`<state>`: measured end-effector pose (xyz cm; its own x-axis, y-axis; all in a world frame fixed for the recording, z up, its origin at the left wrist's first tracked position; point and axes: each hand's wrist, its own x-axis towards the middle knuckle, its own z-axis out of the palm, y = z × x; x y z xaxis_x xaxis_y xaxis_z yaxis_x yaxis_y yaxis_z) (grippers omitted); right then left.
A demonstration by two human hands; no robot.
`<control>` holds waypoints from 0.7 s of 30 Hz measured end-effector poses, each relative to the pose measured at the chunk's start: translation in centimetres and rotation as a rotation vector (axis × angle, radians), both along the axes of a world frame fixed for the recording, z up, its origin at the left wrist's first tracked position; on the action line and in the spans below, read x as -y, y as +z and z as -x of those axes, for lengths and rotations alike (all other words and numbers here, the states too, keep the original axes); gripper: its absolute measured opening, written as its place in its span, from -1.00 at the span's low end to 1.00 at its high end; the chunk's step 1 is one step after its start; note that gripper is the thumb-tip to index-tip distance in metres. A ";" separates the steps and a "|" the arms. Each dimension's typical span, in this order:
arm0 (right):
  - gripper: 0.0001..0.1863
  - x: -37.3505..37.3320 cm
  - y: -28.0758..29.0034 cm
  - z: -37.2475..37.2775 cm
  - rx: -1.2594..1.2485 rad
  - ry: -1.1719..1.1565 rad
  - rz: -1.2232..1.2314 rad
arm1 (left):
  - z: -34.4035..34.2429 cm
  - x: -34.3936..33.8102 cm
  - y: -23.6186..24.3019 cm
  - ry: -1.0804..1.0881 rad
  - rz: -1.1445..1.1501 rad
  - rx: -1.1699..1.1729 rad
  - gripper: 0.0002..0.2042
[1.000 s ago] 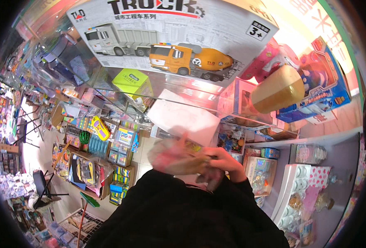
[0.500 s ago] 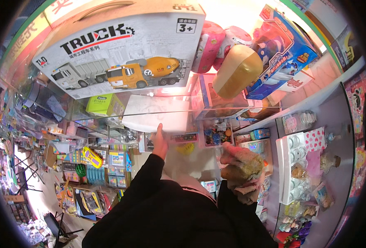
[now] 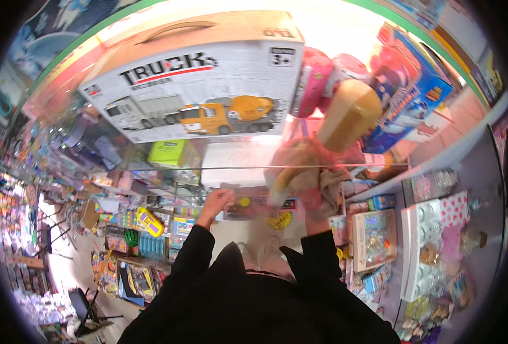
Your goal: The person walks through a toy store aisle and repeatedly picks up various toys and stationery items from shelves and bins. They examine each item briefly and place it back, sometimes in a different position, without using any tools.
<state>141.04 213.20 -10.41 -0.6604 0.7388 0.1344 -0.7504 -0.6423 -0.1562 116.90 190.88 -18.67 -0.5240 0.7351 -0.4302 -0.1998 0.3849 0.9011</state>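
My right hand grips a crumpled, blurred brown-and-pink cloth, held at the glass shelf edge, just below a golden rounded object; my fingers are largely hidden by it. My left hand hangs just under that edge with curled, closed fingers and nothing visible in them. Behind the edge lies a white flat sheet or board, beside a lime-green box.
A large truck toy box stands on top, beside pink containers and a blue toy box. Stocked shelving lines the right. Stacked goods and a black chair are at lower left.
The cloth, earlier low before me and then at the right, has moved up to the shelf in my right hand. My left hand's fingers have curled. The camera view has shifted.
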 end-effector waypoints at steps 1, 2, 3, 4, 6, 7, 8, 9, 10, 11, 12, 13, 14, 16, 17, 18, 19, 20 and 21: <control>-0.32 -0.8 0.0 2.9 -0.009 -0.012 -0.014 | 0.4 1.8 0.7 0.191 -0.006 -0.102 -0.76; -0.32 -1.4 0.2 5.9 -0.012 -0.014 -0.023 | 1.2 3.9 1.7 0.349 -0.042 -0.400 -0.77; -0.33 -1.5 0.4 8.9 -0.018 -0.006 -0.025 | 2.0 5.5 2.9 0.519 0.038 -0.631 -0.74; -0.33 -1.2 0.8 12.0 -0.017 0.005 -0.031 | 2.6 6.7 4.2 0.586 -0.073 -0.790 -0.69; -0.33 0.8 1.8 17.5 -0.003 0.051 -0.038 | 4.2 8.6 7.3 0.558 -0.029 -1.026 -0.45; -0.33 2.4 2.2 19.8 0.015 0.082 -0.045 | 4.9 8.5 8.4 0.505 0.014 -1.128 -0.43; -0.34 4.3 2.6 21.9 0.042 0.133 -0.038 | 5.4 8.2 9.4 0.449 0.025 -1.266 -0.40; -0.34 6.4 2.9 23.3 0.068 0.189 -0.029 | 6.0 7.9 10.2 0.393 0.027 -1.403 -0.38; -0.34 8.6 3.1 24.1 0.093 0.265 -0.011 | 6.3 7.5 10.7 0.336 0.034 -1.389 -0.37; -0.34 10.7 3.2 24.1 0.119 0.355 0.017 | 6.6 7.2 11.1 0.297 0.080 -1.409 -0.37; -0.34 12.4 3.3 23.3 0.139 0.478 0.072 | 7.0 6.9 11.3 0.258 0.107 -1.453 -0.37; -0.34 13.5 3.5 22.0 0.170 0.508 0.000 | 7.5 6.7 11.3 0.214 0.137 -1.485 -0.37; -0.35 14.0 3.8 19.9 0.221 0.489 -0.120 | 7.6 6.8 11.2 0.213 0.093 -1.437 -0.34; -0.44 13.2 5.1 15.4 0.335 0.200 -0.510 | 8.3 6.9 11.2 0.176 0.077 -1.404 -0.33; -0.44 12.4 5.8 13.0 0.311 0.190 -0.440 | 8.6 7.0 11.2 0.167 0.046 -1.414 -0.32; -0.45 11.4 6.5 10.7 0.286 0.180 -0.373 | 8.9 6.9 11.2 0.171 0.058 -1.416 -0.33; -0.45 10.3 6.9 8.8 0.263 0.171 -0.307 | 9.1 6.8 11.3 0.166 0.083 -1.399 -0.33; -0.46 9.3 7.2 7.1 0.240 0.164 -0.245 | 9.3 6.6 11.4 0.176 0.073 -1.416 -0.33; -0.46 8.4 7.0 6.3 0.219 0.158 -0.178 | 9.4 6.5 11.5 0.182 0.067 -1.432 -0.33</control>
